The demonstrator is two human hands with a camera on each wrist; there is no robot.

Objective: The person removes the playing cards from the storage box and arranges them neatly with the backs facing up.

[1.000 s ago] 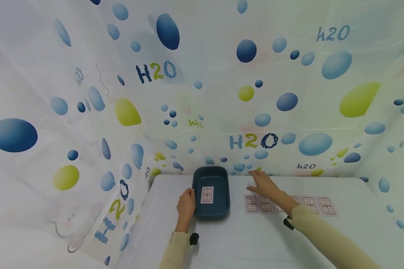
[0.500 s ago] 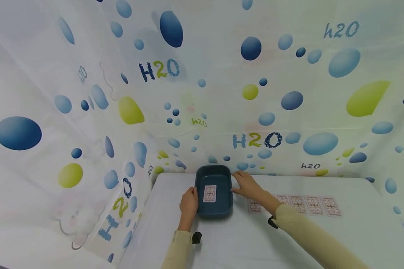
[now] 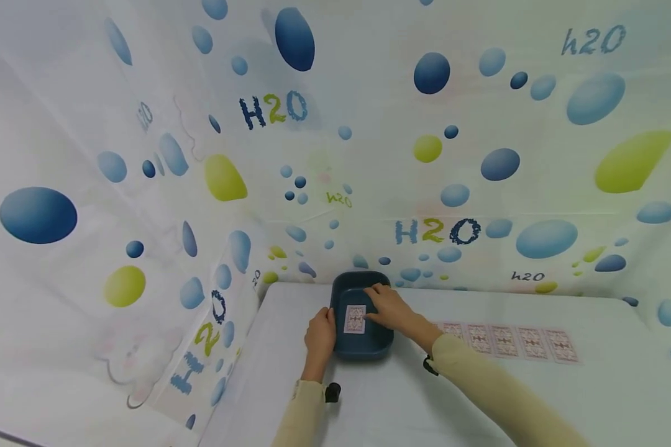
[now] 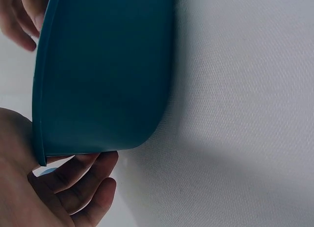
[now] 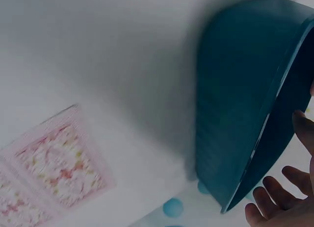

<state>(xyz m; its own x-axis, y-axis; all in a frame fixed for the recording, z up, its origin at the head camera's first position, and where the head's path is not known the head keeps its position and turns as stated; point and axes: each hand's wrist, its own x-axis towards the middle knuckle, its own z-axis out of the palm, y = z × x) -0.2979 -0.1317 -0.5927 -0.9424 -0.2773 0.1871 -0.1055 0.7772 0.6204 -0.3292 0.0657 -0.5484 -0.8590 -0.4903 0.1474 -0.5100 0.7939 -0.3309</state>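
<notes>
A dark teal plastic tub [image 3: 363, 347] stands at the back of the table, with one face-down playing card [image 3: 355, 319] on its floor. My left hand [image 3: 320, 338] grips the tub's left side; the left wrist view shows its fingers [image 4: 78, 183] curled against the outer wall, palm at the rim. Over the tub's right rim reaches my right hand [image 3: 390, 307], its fingertips near the card's right edge. In the right wrist view the right hand's fingers [image 5: 274, 195] are spread and loosely bent, with nothing between them.
To the tub's right, several face-down playing cards [image 3: 504, 341] lie side by side in a row on the white table [image 3: 380, 403]. My right forearm covers the row's left end. A printed curtain [image 3: 363, 155] rises right behind the table's back edge.
My right hand has moved left from above the row of cards, past the tub's right rim, to over its inside. The left hand stays at the tub's left side. The view has shifted slightly.
</notes>
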